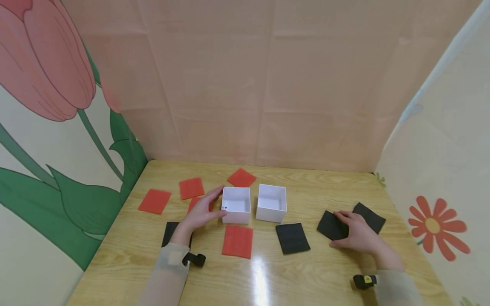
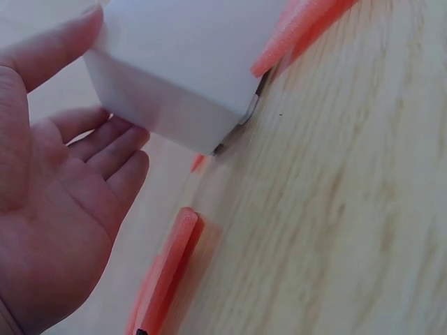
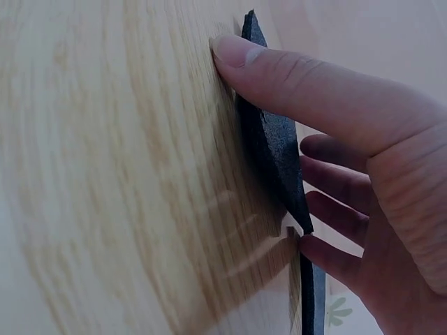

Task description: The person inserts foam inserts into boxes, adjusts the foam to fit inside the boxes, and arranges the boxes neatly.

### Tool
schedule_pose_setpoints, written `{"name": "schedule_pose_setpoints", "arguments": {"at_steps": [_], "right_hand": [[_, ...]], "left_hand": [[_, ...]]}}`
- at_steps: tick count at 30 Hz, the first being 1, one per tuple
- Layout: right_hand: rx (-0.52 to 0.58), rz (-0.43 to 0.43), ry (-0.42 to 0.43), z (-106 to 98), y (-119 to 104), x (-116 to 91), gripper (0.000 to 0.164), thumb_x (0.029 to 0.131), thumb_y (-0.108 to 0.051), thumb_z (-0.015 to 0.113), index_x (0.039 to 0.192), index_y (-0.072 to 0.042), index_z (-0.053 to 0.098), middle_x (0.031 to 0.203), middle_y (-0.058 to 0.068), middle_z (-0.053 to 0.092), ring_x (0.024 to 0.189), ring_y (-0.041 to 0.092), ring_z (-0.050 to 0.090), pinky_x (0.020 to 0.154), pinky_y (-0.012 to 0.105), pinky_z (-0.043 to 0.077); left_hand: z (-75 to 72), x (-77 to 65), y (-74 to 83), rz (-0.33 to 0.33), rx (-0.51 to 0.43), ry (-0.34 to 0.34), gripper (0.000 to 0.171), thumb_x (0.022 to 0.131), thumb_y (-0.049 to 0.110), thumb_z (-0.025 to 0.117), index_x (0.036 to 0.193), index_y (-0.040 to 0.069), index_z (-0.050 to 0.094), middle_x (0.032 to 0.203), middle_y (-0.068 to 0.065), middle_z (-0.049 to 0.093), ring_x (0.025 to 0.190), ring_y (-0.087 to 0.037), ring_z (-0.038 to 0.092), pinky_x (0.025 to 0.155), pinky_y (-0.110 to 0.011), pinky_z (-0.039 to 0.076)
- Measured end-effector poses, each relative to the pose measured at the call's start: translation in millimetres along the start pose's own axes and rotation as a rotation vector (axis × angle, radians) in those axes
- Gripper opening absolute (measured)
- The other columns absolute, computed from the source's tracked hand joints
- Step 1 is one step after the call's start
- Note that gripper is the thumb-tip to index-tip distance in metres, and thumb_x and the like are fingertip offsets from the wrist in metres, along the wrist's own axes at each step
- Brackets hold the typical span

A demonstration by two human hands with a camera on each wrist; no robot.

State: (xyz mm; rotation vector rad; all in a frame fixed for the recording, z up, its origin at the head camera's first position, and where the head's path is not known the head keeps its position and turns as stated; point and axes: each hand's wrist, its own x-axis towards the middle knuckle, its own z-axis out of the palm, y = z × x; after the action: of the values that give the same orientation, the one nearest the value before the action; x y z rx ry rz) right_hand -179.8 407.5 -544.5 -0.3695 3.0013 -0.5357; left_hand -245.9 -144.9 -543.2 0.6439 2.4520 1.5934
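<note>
My left hand [image 1: 200, 213] holds the left white box [image 1: 236, 217] at its left side, thumb by the front corner and fingers farther back. In the left wrist view the thumb and fingertips meet the edges of that box [image 2: 174, 63]. On the right, my right hand [image 1: 357, 233] pinches a black foam square [image 1: 331, 225] between thumb and fingers. That square [image 3: 276, 139] bows up from the table in the right wrist view. Another black square [image 1: 369, 217] lies just behind the right hand, partly covered by it.
A second white box [image 1: 272, 210] stands right of the held one. Red foam squares [image 1: 237, 241] lie in front of, behind and left of the boxes. One black square [image 1: 292, 238] lies front right, another [image 1: 170, 233] under the left forearm. Cloth-covered walls [image 1: 260, 85] bound the wooden table.
</note>
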Motion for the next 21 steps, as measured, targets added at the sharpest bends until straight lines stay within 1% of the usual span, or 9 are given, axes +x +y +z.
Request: {"name": "schedule_pose_setpoints", "arguments": {"at_steps": [5, 8, 14, 21], "right_hand": [[0.000, 0.000, 0.001, -1.9, -2.9, -1.7, 0.119, 0.066, -0.061, 0.098, 0.153, 0.007, 0.052, 0.150, 0.033, 0.049, 0.136, 0.058, 0.039, 0.106, 0.077, 0.038], [-0.005, 0.000, 0.003, -1.2, -2.9, -1.8, 0.118, 0.066, -0.061, 0.098, 0.153, 0.006, 0.053, 0.149, 0.032, 0.050, 0.134, 0.058, 0.042, 0.104, 0.076, 0.040], [-0.013, 0.007, 0.002, 0.3, -3.2, -2.1, 0.117, 0.066, -0.060, 0.098, 0.153, 0.004, 0.054, 0.148, 0.031, 0.051, 0.133, 0.058, 0.046, 0.101, 0.076, 0.044], [-0.020, 0.007, -0.003, -0.3, -6.2, -2.7, 0.113, 0.068, -0.058, 0.098, 0.154, 0.002, 0.054, 0.149, 0.030, 0.052, 0.134, 0.059, 0.047, 0.100, 0.076, 0.045]], "left_hand": [[0.3, -0.1, -1.9, 0.010, 0.003, 0.000, 0.094, 0.094, 0.033, 0.085, 0.170, 0.014, 0.032, 0.173, -0.003, 0.035, 0.159, -0.029, 0.032, 0.124, -0.050, 0.033], [0.9, 0.4, -3.7, 0.012, 0.002, -0.002, 0.094, 0.094, 0.032, 0.084, 0.170, 0.012, 0.032, 0.173, -0.005, 0.034, 0.159, -0.030, 0.032, 0.124, -0.051, 0.033], [0.9, 0.5, -3.1, 0.003, 0.019, -0.005, 0.094, 0.094, 0.035, 0.084, 0.170, 0.016, 0.032, 0.173, -0.004, 0.034, 0.159, -0.030, 0.032, 0.123, -0.050, 0.034], [0.2, -0.6, -3.2, -0.006, 0.040, -0.001, 0.095, 0.094, 0.040, 0.084, 0.170, 0.018, 0.032, 0.173, -0.003, 0.034, 0.159, -0.029, 0.033, 0.123, -0.049, 0.034]]}}
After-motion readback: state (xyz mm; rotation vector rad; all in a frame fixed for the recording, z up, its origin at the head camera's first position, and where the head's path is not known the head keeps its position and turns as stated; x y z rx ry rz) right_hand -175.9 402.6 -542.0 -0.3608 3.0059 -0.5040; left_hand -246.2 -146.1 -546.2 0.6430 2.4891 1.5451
